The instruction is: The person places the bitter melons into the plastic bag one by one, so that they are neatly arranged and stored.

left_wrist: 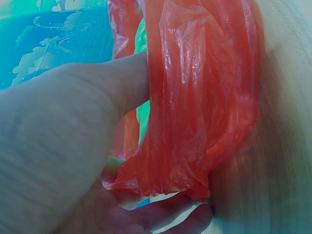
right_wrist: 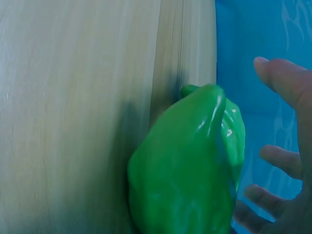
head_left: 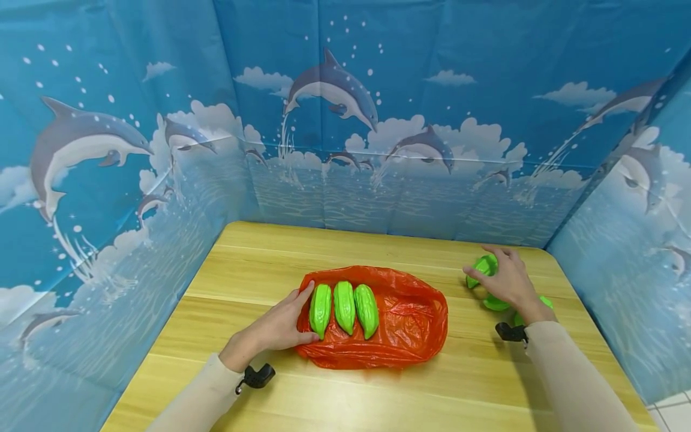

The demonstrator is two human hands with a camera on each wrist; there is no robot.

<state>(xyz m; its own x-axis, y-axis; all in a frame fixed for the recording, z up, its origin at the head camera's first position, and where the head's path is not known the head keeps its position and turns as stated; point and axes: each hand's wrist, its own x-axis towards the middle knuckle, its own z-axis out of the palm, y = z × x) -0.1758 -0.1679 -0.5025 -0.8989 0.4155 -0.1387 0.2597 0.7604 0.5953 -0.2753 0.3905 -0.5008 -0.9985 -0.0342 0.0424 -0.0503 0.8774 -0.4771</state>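
A red plastic bag (head_left: 412, 318) lies spread on the table with its mouth up. Three glossy green star fruits, one at its left end (head_left: 321, 309), sit side by side inside. My left hand (head_left: 281, 324) holds the bag's left edge; the left wrist view shows the thumb (left_wrist: 129, 80) inside the rim and the fingers outside. At the far right, my right hand (head_left: 504, 279) hovers with spread fingers over a green star fruit (head_left: 486, 265). In the right wrist view, a star fruit (right_wrist: 180, 165) stands apart from the fingers. Others (head_left: 495, 303) lie partly hidden under that hand and wrist.
The wooden table (head_left: 259, 258) ends at a blue dolphin-print curtain (head_left: 335, 180) behind and on both sides. Small black devices (head_left: 259, 376) are strapped at both wrists. White floor tiles (head_left: 675, 411) show at the lower right.
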